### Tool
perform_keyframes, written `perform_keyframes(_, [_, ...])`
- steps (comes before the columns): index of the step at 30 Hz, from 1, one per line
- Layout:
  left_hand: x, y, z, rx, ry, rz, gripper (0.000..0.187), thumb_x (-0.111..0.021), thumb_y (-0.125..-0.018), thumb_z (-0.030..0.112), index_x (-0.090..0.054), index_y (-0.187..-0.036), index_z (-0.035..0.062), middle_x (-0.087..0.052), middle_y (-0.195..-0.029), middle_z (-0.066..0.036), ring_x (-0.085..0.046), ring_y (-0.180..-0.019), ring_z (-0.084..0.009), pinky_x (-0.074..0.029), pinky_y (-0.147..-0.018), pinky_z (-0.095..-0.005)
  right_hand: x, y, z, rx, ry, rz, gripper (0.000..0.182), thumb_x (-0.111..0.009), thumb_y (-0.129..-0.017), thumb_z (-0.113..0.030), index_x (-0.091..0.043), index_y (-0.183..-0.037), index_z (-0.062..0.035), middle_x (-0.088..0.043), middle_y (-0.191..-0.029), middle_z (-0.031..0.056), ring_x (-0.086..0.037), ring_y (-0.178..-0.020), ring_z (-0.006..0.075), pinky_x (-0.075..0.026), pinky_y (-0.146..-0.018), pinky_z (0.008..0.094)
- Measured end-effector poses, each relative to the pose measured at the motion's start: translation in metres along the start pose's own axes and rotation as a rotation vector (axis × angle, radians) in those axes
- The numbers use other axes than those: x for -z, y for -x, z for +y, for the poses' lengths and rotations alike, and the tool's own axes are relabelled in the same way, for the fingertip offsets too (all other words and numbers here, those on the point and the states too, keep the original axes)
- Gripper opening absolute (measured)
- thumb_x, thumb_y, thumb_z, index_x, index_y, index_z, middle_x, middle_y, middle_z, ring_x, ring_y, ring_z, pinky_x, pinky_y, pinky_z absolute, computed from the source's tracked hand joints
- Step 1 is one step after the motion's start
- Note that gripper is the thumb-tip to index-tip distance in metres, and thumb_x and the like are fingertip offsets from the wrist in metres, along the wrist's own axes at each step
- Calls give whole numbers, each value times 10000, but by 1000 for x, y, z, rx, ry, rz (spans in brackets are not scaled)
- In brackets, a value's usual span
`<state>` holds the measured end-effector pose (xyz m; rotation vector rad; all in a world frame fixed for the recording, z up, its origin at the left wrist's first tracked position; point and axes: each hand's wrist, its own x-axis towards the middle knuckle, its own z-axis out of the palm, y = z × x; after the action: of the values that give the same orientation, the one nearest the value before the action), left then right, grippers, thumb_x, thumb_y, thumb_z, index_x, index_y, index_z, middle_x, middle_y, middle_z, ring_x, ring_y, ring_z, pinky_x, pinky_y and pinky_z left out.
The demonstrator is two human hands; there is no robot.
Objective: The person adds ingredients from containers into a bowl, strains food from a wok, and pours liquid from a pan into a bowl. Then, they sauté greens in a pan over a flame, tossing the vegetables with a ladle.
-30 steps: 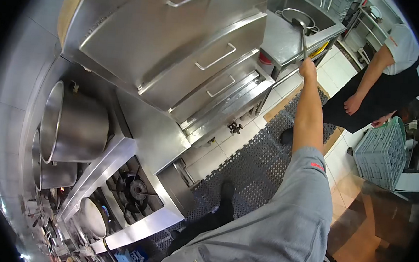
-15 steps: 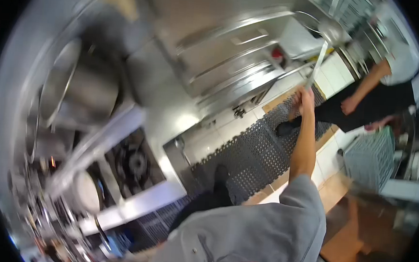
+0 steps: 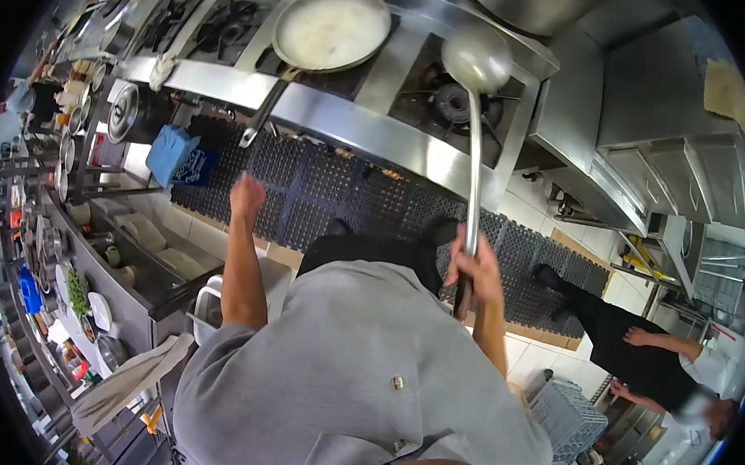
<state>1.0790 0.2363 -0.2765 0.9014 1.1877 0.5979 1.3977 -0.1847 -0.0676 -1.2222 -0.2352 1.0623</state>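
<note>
A long steel ladle (image 3: 475, 145) is gripped by its handle in my right hand (image 3: 477, 273), with its round bowl over the front of a burner (image 3: 453, 103). My left hand (image 3: 248, 196) hangs in front of the stove, its fingers curled closed, with nothing visible in them. Above and right of that hand, a frying pan (image 3: 332, 30) with whitish contents sits on the stove. The pan's dark handle (image 3: 267, 111) sticks out over the stove's front edge, close to my left hand but apart from it.
A large pot (image 3: 536, 5) stands at the back right of the stove. On the left are a lidded pot (image 3: 137, 114), a blue box (image 3: 171, 154) and a counter with containers (image 3: 145, 248). A co-worker (image 3: 639, 342) stands at the right, near a grey crate (image 3: 568, 415).
The view has swung towards the stove. The ladle has come from beside the co-worker to over the burner. My left hand has come into view.
</note>
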Motion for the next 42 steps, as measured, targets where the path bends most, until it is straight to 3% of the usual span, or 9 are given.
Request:
perform_keyframes(4, [-60,1,113,-42,34,-77,443,-478,-957,434,-526,-1146,35,-594,-904,-78,-609,-741,-173,-521,-690,-326,-61,-105,-57,75,476,-133,422,-545,-886,-67,-412,-1285,-24,-458,-667,7,-449,-389,86,-359,-338,242])
perform_keyframes(8, [-96,3,154,-82,-35,-263,409,-524,-946,370,-531,-1145,13,-605,-950,-92,-611,-717,-176,-523,-632,-299,-103,-195,-49,531,1522,59,492,-520,-806,-63,-395,-1273,23,-598,-984,310,-582,-887,490,-465,-789,539])
perform_keyframes(11, [-107,-4,148,-37,-115,-273,376,-541,-941,339,-539,-1120,8,-612,-865,-70,-595,-642,-150,-502,-574,-266,-125,-222,-52,441,1662,79,458,-502,-819,-70,-403,-1253,33,-601,-968,305,-605,-867,462,-473,-781,530])
perform_keyframes(16, [-110,0,143,0,-222,-314,361,-553,-938,334,-562,-1072,-1,-605,-769,-46,-532,-543,-98,-444,-495,-234,-122,-236,-42,333,1432,-12,423,-509,-825,-71,-411,-1222,41,-622,-874,294,-605,-848,475,-480,-768,502])
perform_keyframes(18, [-112,5,147,-8,-248,-323,341,-548,-941,345,-561,-1031,16,-574,-744,-27,-499,-531,-86,-426,-486,-234,-124,-233,-38,367,1379,-27,415,-542,-828,-70,-416,-1208,39,-623,-753,228,-641,-694,383,-502,-650,454])
perform_keyframes(21, [-113,4,150,0,-290,-336,312,-548,-939,335,-574,-1003,30,-564,-706,-19,-468,-501,-80,-372,-443,-225,-136,-214,-39,2,884,-118,393,-567,-853,-50,-425,-1214,15,-510,-634,57,-514,-450,115,-426,-414,308])
perform_keyframes(30, [-123,4,165,56,-384,-340,284,-553,-939,323,-569,-898,42,-523,-646,1,-435,-474,-63,-334,-420,-217,-142,-190,-68,-220,591,-166,441,-546,-861,-27,-427,-1285,-17,-476,-642,7,-481,-427,102,-400,-366,261])
perform_keyframes(38, [-119,3,163,102,-362,-350,291,-551,-941,341,-570,-895,54,-521,-648,7,-436,-488,-57,-334,-429,-211,-145,-185,-93,-352,104,-265,446,-548,-846,-39,-429,-1252,99,-516,-702,38,-448,-402,58,-365,-329,198])
perform_keyframes(42, [-119,2,170,139,-349,-378,269,-553,-943,328,-568,-894,64,-530,-659,7,-441,-502,-56,-349,-443,-210,-177,-169,-104,-329,206,-110,408,-555,-845,-42,-463,-1222,84,-530,-712,30,-449,-429,66,-357,-367,196])
